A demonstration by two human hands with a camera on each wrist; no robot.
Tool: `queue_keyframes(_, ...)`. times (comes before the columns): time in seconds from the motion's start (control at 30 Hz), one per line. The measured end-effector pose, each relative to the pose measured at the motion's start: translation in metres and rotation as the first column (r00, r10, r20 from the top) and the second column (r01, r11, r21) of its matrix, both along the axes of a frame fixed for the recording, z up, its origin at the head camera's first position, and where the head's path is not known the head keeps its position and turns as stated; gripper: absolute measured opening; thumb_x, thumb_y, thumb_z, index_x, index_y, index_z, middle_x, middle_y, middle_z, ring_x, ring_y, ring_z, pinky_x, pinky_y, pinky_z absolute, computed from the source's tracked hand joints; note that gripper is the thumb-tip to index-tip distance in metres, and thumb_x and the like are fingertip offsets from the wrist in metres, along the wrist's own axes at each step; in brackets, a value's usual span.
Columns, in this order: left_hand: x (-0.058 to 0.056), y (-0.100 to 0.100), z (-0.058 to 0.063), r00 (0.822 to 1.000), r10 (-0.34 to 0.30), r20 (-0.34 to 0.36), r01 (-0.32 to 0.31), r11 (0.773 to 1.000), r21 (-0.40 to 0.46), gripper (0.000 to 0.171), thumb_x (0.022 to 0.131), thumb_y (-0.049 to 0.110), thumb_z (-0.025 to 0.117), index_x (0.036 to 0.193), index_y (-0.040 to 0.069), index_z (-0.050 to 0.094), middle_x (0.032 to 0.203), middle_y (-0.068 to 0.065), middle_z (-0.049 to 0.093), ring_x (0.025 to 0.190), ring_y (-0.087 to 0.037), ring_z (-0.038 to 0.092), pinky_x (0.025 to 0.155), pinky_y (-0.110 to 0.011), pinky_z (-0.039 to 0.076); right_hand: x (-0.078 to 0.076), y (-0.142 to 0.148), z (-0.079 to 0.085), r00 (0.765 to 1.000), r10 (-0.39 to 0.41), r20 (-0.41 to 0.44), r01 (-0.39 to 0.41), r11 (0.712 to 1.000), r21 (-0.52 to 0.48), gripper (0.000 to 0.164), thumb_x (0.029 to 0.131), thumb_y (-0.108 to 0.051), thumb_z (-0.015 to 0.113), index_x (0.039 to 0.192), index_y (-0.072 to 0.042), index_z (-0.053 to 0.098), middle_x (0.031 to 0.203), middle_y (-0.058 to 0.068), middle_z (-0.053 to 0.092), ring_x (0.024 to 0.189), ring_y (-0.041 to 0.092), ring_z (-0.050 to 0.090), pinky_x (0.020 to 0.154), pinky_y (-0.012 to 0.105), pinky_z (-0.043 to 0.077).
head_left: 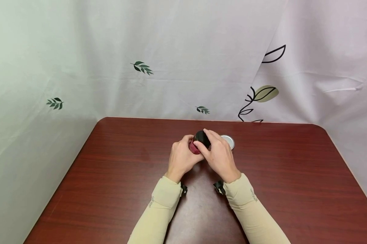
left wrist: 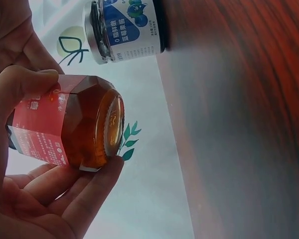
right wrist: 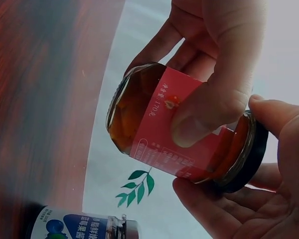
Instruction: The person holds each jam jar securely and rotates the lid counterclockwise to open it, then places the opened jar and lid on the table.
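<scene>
A faceted glass jar (left wrist: 89, 119) with amber-brown contents and a red label is held above the table, tilted, its base toward the far side in both wrist views. My left hand (head_left: 181, 156) grips the jar's body, thumb across the label. At the jar's black lid (right wrist: 251, 162), my right hand (head_left: 220, 156) has its thumb and fingers round the rim. In the head view the hands partly cover the jar. A blueberry jam jar (left wrist: 132, 32) with a silver lid (head_left: 228, 141) and a white-and-blue label stands just beyond the right hand.
The reddish-brown wooden table (head_left: 125, 176) has rounded far corners. White cloth (head_left: 177, 40) with leaf prints hangs behind it and along the sides. A dark strap (head_left: 220, 187) shows at the right wrist.
</scene>
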State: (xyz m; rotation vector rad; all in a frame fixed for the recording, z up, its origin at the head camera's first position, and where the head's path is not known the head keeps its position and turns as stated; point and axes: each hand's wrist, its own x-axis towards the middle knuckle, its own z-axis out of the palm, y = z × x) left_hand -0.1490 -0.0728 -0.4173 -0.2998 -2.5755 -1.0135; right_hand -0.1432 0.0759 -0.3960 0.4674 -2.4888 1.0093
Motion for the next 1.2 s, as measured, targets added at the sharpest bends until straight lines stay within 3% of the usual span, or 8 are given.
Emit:
queue_keyframes(0.23, -0.0003, -0.001, 0.0008, 1.0, -0.006, 0.007, 0.006, 1.0, -0.003, 0.056, 0.07, 0.037, 0.086, 0.111, 0.004, 0.068, 0.084, -0.004, 0.071, 0.07, -0.02, 0.066, 0.062, -0.031, 0.054, 0.0007, 0.0004, 0.001, 1.0, 0.011, -0.01, -0.01, 1.0, 0.009, 0.054, 0.092, -0.031, 0.074, 0.132, 0.005, 0.062, 0.127, 0.02, 0.065, 0.116, 0.034, 0.064, 0.095, 0.047, 0.051)
queue_keyframes(1.2, -0.001, -0.0031, 0.001, 0.999, -0.022, 0.044, 0.023, 1.0, -0.011, 0.055, 0.07, 0.032, 0.084, 0.113, 0.003, 0.068, 0.086, -0.004, 0.071, 0.071, -0.018, 0.065, 0.063, -0.03, 0.054, -0.0007, 0.0088, 0.0047, 0.991, 0.093, 0.093, -0.1, 0.993, 0.067, 0.053, 0.097, -0.031, 0.068, 0.138, 0.001, 0.058, 0.137, 0.019, 0.059, 0.124, 0.033, 0.058, 0.102, 0.047, 0.046)
